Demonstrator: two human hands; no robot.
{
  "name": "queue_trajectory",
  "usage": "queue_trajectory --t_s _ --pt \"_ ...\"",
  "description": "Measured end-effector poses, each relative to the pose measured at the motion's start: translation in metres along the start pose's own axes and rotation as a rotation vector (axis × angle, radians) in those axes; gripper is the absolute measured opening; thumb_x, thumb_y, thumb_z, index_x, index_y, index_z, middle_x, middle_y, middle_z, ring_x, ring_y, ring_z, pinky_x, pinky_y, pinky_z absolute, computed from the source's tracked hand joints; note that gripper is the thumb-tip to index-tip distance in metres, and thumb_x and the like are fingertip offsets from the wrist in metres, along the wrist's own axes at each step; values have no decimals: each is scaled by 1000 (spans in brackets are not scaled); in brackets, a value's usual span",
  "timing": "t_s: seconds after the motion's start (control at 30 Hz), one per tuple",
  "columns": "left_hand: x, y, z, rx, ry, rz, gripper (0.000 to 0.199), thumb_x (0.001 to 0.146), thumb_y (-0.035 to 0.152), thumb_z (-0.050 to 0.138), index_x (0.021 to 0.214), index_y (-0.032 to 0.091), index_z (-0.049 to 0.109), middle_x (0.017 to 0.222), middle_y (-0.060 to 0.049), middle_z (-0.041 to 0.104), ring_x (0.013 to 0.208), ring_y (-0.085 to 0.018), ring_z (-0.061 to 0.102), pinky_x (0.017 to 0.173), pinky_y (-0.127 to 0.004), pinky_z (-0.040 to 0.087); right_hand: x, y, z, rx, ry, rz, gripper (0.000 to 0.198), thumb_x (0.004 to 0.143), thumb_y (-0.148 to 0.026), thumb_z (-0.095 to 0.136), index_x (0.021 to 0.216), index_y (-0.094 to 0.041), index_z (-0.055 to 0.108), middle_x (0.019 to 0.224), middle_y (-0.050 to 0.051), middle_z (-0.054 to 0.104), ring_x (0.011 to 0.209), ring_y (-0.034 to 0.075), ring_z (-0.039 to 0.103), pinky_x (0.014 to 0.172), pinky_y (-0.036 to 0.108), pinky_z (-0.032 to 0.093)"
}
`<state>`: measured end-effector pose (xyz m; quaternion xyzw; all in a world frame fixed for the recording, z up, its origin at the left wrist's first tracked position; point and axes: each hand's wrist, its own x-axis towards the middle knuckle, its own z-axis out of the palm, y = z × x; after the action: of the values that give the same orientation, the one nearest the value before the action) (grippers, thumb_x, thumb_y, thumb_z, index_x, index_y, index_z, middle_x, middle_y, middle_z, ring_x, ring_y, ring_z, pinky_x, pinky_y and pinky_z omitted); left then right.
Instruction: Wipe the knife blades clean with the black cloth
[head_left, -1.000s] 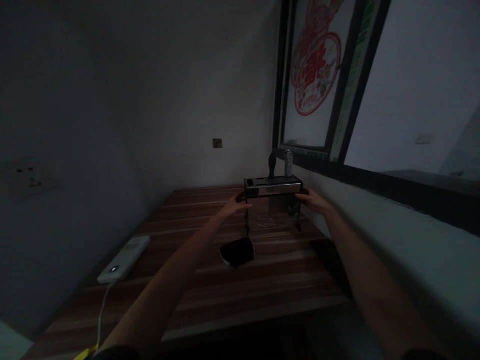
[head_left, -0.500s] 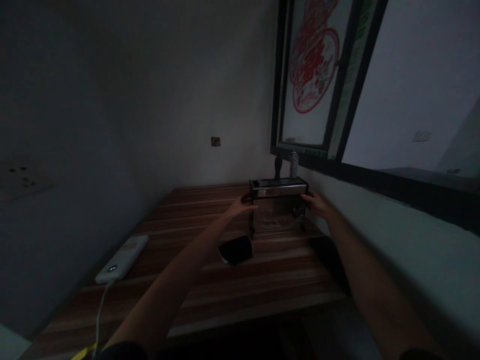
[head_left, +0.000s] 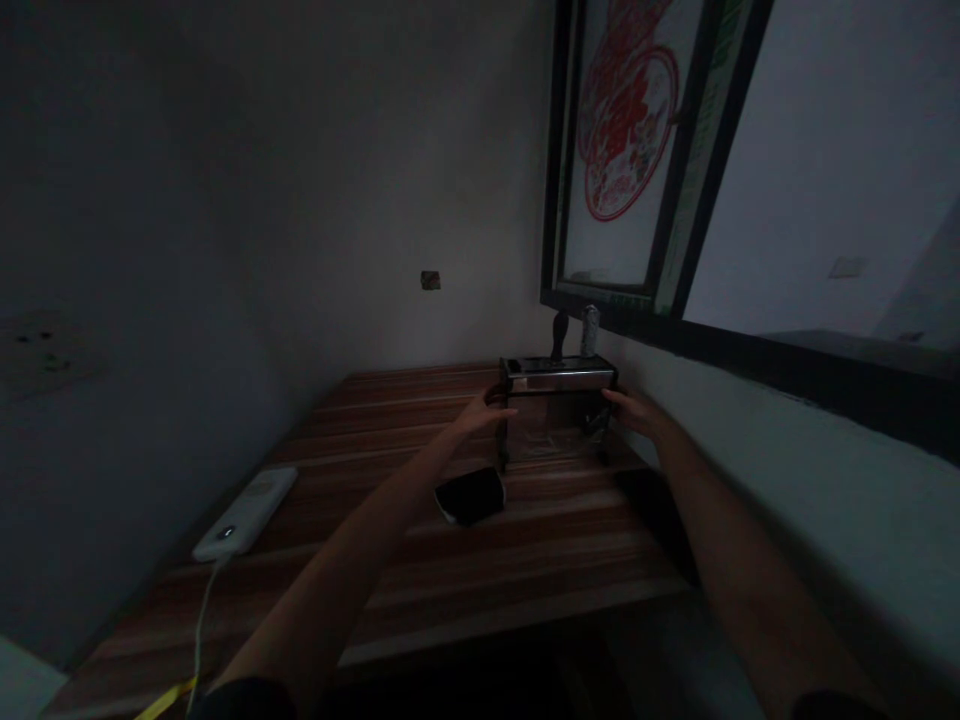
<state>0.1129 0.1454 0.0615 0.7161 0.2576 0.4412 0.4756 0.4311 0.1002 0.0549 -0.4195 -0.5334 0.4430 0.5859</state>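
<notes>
Both hands grip a small dark-framed rack (head_left: 559, 380) from its two ends, at the back right of the wooden tabletop. It has a shiny front band, a see-through lower front and legs that stand on the wood. My left hand (head_left: 478, 410) clasps the left end, thumb along the front and fingers behind. At the right end is my right hand (head_left: 634, 410), its fingers partly hidden behind the frame. A black handle (head_left: 559, 335) and a grey, wrapped-looking cylinder (head_left: 590, 331) stick up from the rack's top. The room is dim, so the rack's inside is unclear.
Nearer on the table (head_left: 405, 590) lies a black flat item (head_left: 471, 497), and a dark flat shape (head_left: 656, 510) rests under my right forearm. A white power bank (head_left: 246, 513) with a cable (head_left: 201, 620) sits left. Walls and a dark-framed window (head_left: 622, 150) bound the corner.
Almost nothing differs. The view has shifted very slightly; both hands stay at the rack's ends and the rack stands in the same place.
</notes>
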Motion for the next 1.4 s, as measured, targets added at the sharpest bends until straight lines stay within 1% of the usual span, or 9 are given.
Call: queue_trajectory --t_s 0.27,0.33,0.53,0.6,0.8,0.9,1.07,1.17,1.4 --pt "-19 -4 -7 45 2 2 90 60 38 72 134 18 26 141 -15 28 128 -27 29 104 -40 26 -16 -14 10 -37 -6 -18 32 67 -32 67 98 -27 61 102 1 65 92 18 60 81 31 49" --pt "-36 -9 -19 167 44 -26 82 63 41 69 131 15 32 138 -16 33 126 -28 33 103 -40 27 -33 -20 15 -108 34 -51 39 66 -34 68 104 -29 58 109 1 61 98 19 58 84 32 48" --pt "-108 -21 -59 557 -19 -204 41 63 43 64 95 17 60 93 -8 64 87 -24 58 79 -34 43 -109 -11 56 -291 563 -328 31 71 -41 61 98 -28 56 106 2 58 100 19 53 89 36 43" --pt "-126 -24 -66 615 -18 -204 34 65 44 62 89 19 61 87 -7 65 80 -22 59 73 -32 43 -126 0 87 -337 476 -335 24 75 -41 56 95 -26 56 99 3 60 95 20 55 88 37 43" --pt "-142 -25 -60 765 -95 -279 22 64 38 62 76 19 60 76 -6 64 70 -23 59 64 -30 41 -114 35 184 -559 -184 -202 22 78 -29 55 99 -30 60 98 2 63 92 22 57 82 37 44" --pt "-142 -22 -51 711 -120 -284 17 67 29 59 81 19 60 81 -5 65 74 -22 60 66 -29 42 -102 48 209 -692 -272 -283 29 78 -22 54 105 -29 59 102 4 61 98 22 52 88 39 38" --pt "-147 -12 -40 569 -135 -185 20 73 22 52 92 18 57 94 -5 64 88 -19 58 80 -28 43 -102 56 212 -938 -308 -281 41 80 -17 52 120 -21 49 111 8 54 108 21 44 96 39 32" --pt "-150 -8 -33 505 -127 -165 18 74 22 52 91 18 56 94 -4 64 88 -17 58 81 -27 43 -101 59 202 -983 -310 -286 32 75 -20 59 107 -20 57 106 8 53 106 21 44 96 39 31" --pt "-154 -14 -25 402 -9 -168 20 74 22 52 93 18 56 93 -5 63 88 -19 58 82 -31 44 -92 52 186 -689 -261 -254 15 71 -24 63 84 -19 58 90 3 57 90 18 52 82 33 39"
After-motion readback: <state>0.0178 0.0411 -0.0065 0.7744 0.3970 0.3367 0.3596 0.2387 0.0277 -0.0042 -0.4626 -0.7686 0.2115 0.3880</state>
